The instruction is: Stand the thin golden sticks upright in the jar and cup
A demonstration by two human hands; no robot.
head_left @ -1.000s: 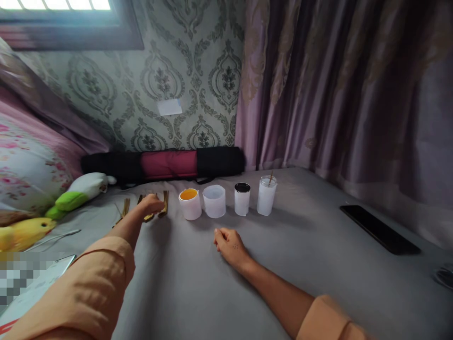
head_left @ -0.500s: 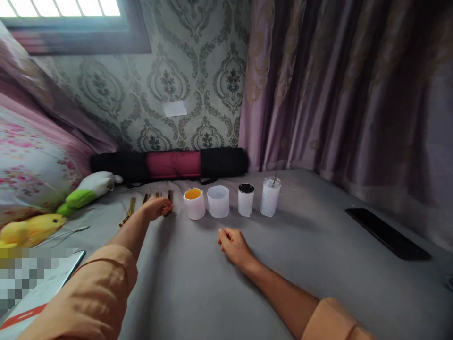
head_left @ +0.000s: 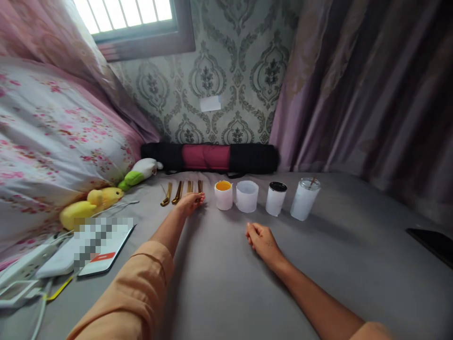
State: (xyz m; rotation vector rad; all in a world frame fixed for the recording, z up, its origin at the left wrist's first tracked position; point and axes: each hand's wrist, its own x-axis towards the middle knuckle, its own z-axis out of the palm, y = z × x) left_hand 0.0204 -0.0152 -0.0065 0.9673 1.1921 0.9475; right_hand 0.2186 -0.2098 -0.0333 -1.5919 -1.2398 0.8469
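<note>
A grey sheet (head_left: 219,283) spreads under everything, with a purple curtain (head_left: 329,89) on the right and a patterned wall (head_left: 244,71) behind. Along the foot of the wall lies a long black bag (head_left: 251,158) with a dark red middle. At left, a yellow toy (head_left: 76,215) lies near a smaller green and white toy (head_left: 136,174). The right hand (head_left: 262,241) rests on the sheet, fingers loosely curled in, in front of the pots. The left hand (head_left: 192,202) reaches to the last of the golden pieces (head_left: 177,191), fingers bent over its near end; whether they grip it, I cannot tell. Right of that hand stand, in a row, a tall jar (head_left: 303,204) at the far end, a white pot (head_left: 247,199), an orange-filled pot (head_left: 223,200) nearest the hand, and a narrower dark-topped jar (head_left: 275,203). The golden pieces lie in four spots, side by side, left of the pots. A thin stick (head_left: 313,182) pokes from the tall jar.
</note>
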